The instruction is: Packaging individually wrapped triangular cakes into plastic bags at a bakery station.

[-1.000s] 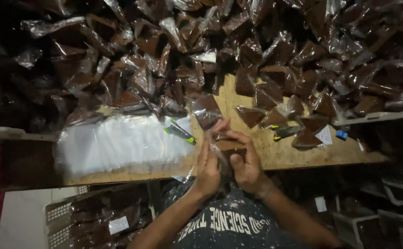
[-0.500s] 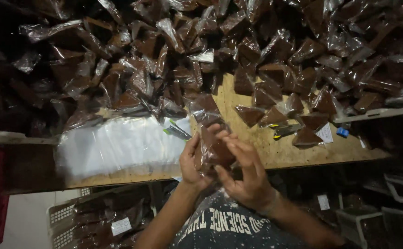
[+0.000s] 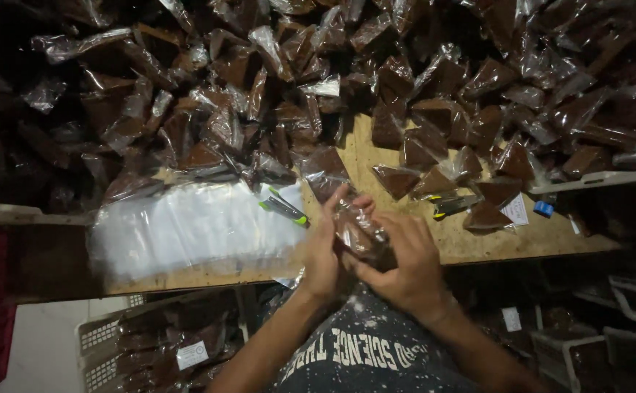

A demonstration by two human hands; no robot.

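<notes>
My left hand (image 3: 323, 247) and my right hand (image 3: 404, 266) both grip one small clear plastic bag of brown powder (image 3: 359, 234) just above the near edge of the wooden board (image 3: 478, 244). The left hand holds its left side with fingers up along the bag. My right hand's fingers wrap over the bag's lower right part. A heap of similar filled brown bags (image 3: 318, 87) covers the far half of the board.
A stack of empty clear bags (image 3: 187, 229) lies left of my hands, with a green-and-black cutter (image 3: 283, 207) at its right edge. A yellow-and-black tool (image 3: 455, 206), a white paper slip (image 3: 514, 211) and a small blue object (image 3: 543, 208) lie to the right. White crates (image 3: 107, 342) stand below.
Both hands lifted the bag off the board edge and turned it; the right hand now wraps further over its lower part.
</notes>
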